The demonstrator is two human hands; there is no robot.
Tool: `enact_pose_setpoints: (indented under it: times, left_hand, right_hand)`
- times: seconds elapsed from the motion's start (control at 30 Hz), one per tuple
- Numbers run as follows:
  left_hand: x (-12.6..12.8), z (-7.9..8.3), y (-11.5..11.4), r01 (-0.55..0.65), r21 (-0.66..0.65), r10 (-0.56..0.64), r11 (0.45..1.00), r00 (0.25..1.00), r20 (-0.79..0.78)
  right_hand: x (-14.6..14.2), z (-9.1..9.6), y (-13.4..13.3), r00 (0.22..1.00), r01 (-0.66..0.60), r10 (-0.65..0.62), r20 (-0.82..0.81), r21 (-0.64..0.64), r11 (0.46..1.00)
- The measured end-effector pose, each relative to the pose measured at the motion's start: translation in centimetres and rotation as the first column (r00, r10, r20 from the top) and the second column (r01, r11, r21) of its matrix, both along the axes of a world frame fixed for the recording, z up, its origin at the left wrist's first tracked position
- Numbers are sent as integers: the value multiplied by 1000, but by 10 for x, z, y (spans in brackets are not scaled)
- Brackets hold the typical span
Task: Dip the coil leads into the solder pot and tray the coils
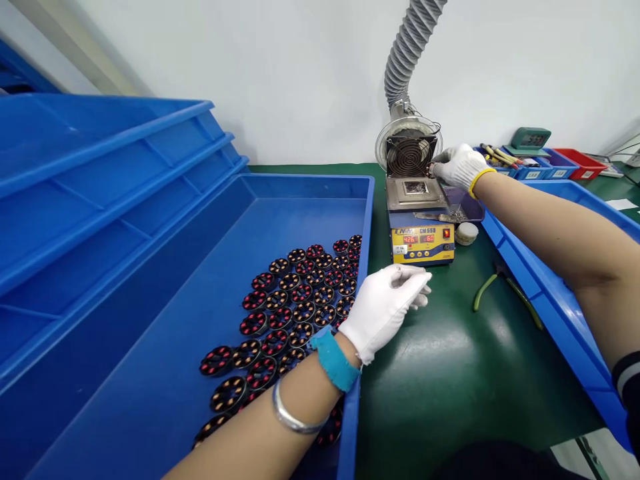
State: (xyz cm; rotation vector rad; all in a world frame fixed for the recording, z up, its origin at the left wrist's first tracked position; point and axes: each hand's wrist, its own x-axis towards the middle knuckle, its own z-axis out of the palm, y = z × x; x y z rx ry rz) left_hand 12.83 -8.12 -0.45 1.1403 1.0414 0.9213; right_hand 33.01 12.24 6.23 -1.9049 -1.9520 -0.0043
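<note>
My right hand (456, 167), in a white glove with a yellow cuff, is closed at the upper right of the solder pot (420, 208). Its fingertips pinch a small dark and coppery part (431, 169), apparently a coil-wound stator, mostly hidden by the fingers. The pot's yellow front shows red digits, and its square metal well lies just below that hand. My left hand (383, 305), also white-gloved, hovers over the blue tray's right rim and the green table. Its fingers are bent together, and nothing shows in them. Several round black stators (301, 293) with red or copper coils lie beneath and left of it.
A large blue tray (371, 207) holds the stators; stacked blue trays (165, 147) stand left. Behind the pot are a fan (411, 157) and grey duct (413, 50). Green-handled pliers (484, 292), a white round container (467, 233) and another blue tray (530, 267) are right.
</note>
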Motion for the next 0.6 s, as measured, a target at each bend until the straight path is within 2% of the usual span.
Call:
enact_pose_setpoints:
  times: [0.2, 0.37, 0.6]
  left_hand:
    - [1, 0, 1, 4, -13, -4, 1000, 1000, -16]
    - [1, 1, 1, 10, -17, -11, 1000, 1000, -27]
    - [1, 2, -1, 11, -9, -12, 1000, 1000, -29]
  right_hand:
    - [-8, -11, 1, 1000, -16, 16, 0, -26, 1000]
    - [-10, -19, 3, 1000, -16, 16, 15, 0, 1000]
    - [-11, -15, 0, 999, -25, 25, 20, 8, 1000]
